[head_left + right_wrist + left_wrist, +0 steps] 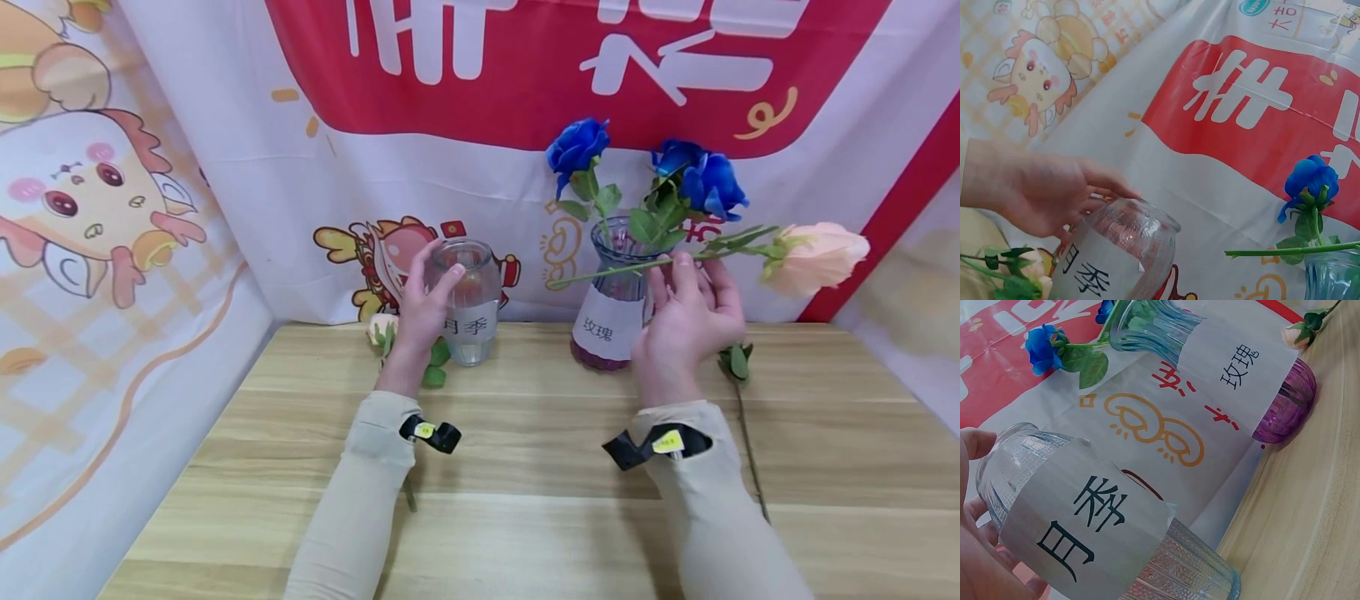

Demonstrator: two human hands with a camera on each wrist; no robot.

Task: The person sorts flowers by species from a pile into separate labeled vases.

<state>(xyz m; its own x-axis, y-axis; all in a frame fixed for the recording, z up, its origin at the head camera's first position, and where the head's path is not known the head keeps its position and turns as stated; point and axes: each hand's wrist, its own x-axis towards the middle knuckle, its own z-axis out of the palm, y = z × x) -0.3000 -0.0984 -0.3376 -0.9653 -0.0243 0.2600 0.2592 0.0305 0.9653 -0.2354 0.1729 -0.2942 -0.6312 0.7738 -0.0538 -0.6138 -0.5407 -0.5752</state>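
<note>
My left hand (420, 321) grips a clear glass vase (483, 287) around its upper part, the thumb at the rim. A white label with black characters is on the vase, which stands upright on the table. My right hand (686, 333) pinches the green stem of a peach rose (817, 257). That stem lies nearly level across the front of a blue-and-purple glass vase (618, 283), just below its rim, the bloom to the right. Blue roses (577, 152) with green leaves stand in this labelled vase. In the right wrist view the stem's cut end (1241, 253) points left.
A pale flower (381, 327) lies on the wooden table (517, 533), partly hidden behind the left forearm. On the right lies another flower, its leaves (737, 362) and long stem showing. A printed cloth (360, 175) hangs close behind both vases.
</note>
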